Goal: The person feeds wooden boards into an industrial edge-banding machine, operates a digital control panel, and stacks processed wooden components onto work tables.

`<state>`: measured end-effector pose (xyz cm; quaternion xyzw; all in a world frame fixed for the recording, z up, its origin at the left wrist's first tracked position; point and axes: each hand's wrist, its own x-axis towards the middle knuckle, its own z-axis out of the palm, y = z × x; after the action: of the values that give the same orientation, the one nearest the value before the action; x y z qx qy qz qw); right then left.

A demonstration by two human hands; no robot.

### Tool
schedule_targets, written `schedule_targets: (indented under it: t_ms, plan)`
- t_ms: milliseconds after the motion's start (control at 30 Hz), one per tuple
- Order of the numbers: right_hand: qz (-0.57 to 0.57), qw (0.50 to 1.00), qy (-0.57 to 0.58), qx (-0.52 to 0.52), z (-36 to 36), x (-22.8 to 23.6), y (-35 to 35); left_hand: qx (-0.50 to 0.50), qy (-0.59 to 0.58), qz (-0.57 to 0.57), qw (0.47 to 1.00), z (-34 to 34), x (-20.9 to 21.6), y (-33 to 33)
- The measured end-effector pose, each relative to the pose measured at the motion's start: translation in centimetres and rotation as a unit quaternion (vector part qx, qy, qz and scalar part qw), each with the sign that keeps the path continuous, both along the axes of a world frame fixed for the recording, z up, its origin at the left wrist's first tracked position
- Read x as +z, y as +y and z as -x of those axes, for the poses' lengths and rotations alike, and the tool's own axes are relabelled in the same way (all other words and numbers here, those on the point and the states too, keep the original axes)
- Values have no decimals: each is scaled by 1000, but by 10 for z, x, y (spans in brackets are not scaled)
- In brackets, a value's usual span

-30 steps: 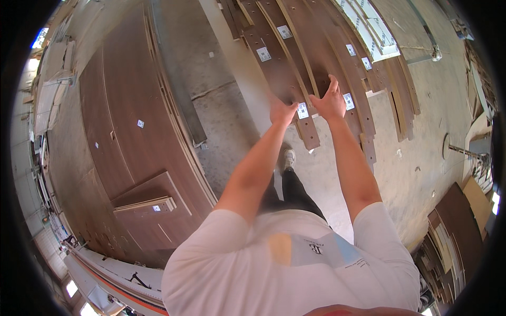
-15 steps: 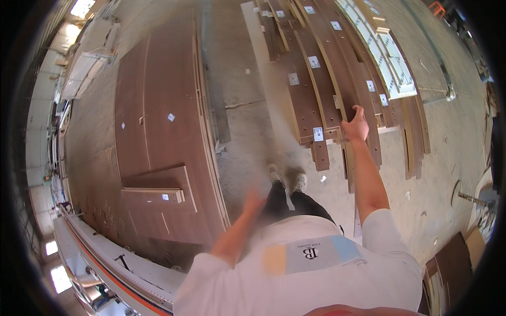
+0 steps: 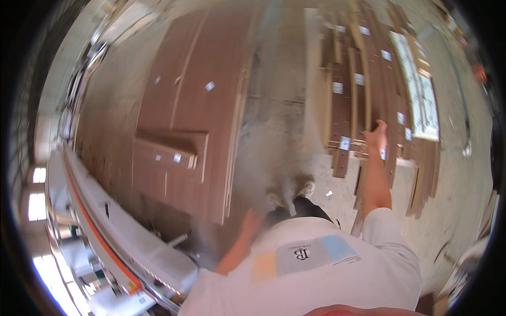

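Note:
My right hand [image 3: 377, 136] is stretched out over the near ends of long brown boards [image 3: 387, 95] at the right. Its fingers look curved and apart, with nothing visible between them. Whether it touches a board cannot be made out. Low beside my waist, my left hand [image 3: 252, 222] is smeared by motion, its fingers unreadable and no object visible in it. To the left lie wide brown panels [image 3: 211, 121]. On their near end rests a short stack of narrow boards [image 3: 171, 154] with a white label, beside a smaller brown panel [image 3: 197, 142].
A long white machine with an orange stripe [image 3: 100, 231] runs along the lower left. Concrete floor [image 3: 274, 116] lies between the panels and the boards. White-wrapped pieces [image 3: 421, 95] lie on the boards at the far right. My shoes [image 3: 307, 188] stand in the gap.
The view has turned, so the panels and boards sit farther right and more of the white machine shows. My right hand stays over the board ends; my left hand is slightly lower.

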<state>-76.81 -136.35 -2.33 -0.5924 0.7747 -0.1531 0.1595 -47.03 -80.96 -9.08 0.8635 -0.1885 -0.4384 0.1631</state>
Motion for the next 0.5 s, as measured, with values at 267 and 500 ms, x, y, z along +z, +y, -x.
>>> schedule_targets:
  t_ms: [267, 500]
  plan:
    - [199, 961, 119, 150, -2, 20, 48, 167, 141, 109, 970, 9, 31, 53]
    - [100, 898, -94, 419, -111, -78, 204, 1, -10, 92, 996, 13, -41, 218]
